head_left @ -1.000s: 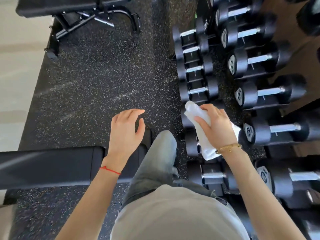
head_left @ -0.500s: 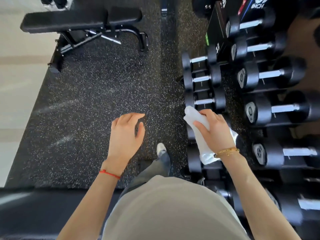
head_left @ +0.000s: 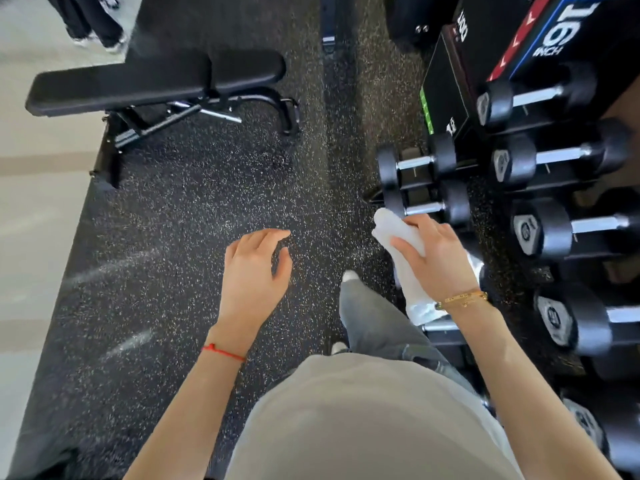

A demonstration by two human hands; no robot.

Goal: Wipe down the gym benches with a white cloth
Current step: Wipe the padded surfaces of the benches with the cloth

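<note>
A black padded gym bench (head_left: 156,83) on a black metal frame stands at the far left, well ahead of both hands. My right hand (head_left: 438,258) is closed around a rolled white cloth (head_left: 398,233), held in the air beside the dumbbell rack. The cloth's lower end hangs below my wrist. My left hand (head_left: 254,271) hovers over the speckled floor, fingers loosely curled and apart, holding nothing. My leg and white shoe (head_left: 349,276) are stepping forward between the hands.
A rack of black dumbbells (head_left: 561,230) runs along the right side. A black plyo box (head_left: 512,53) stands at the far right. Speckled rubber flooring (head_left: 194,209) lies between me and the bench. Another person's legs (head_left: 93,22) stand at the top left.
I have walked forward: the near bench has slid out of view at the bottom, and the far bench has come closer. Both hands keep their poses, the cloth still in the right.
</note>
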